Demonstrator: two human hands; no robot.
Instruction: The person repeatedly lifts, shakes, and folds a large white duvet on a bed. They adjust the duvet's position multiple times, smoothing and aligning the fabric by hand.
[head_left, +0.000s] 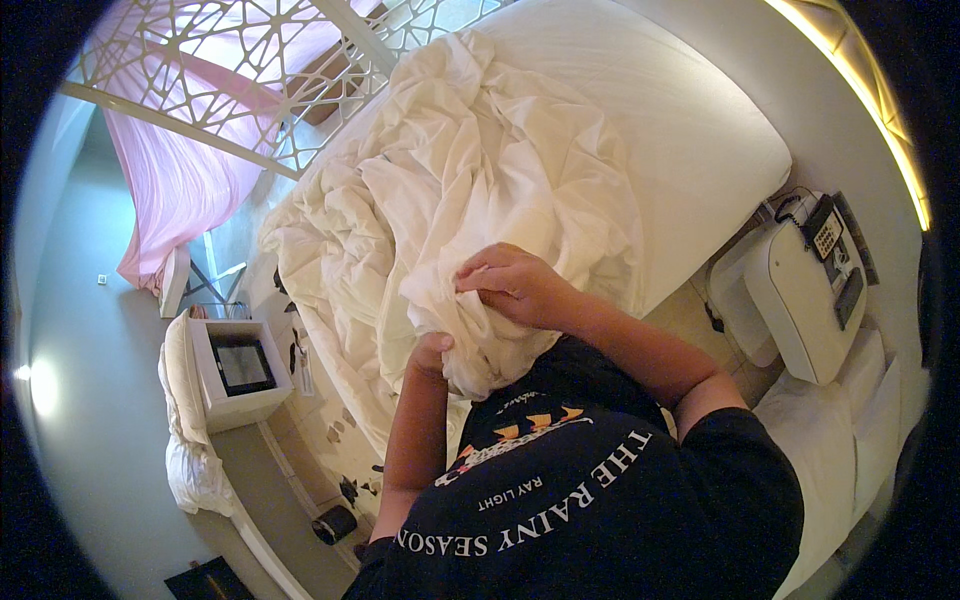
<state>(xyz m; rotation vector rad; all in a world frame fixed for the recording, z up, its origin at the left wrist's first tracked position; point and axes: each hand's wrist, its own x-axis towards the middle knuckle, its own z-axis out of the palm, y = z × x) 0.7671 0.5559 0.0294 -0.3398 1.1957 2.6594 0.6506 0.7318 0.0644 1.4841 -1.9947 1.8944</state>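
Observation:
A bunched white duvet cover or sheet spreads over the near part of the bed. Its gathered end is held up close to my body. My right hand pinches a fold of that cloth from above, with the fingers curled in. Lower and to the left, my left hand grips the same bundle, its thumb on top and most of its fingers hidden by fabric. Beneath the bunched cloth lies a mattress in a smooth white sheet, visible at the upper right.
A bedside table with a telephone stands to the right. White bedding lies at lower right. At left are a white cabinet and a dark bin on the floor. A lattice screen rises beyond the bed, near pink cloth.

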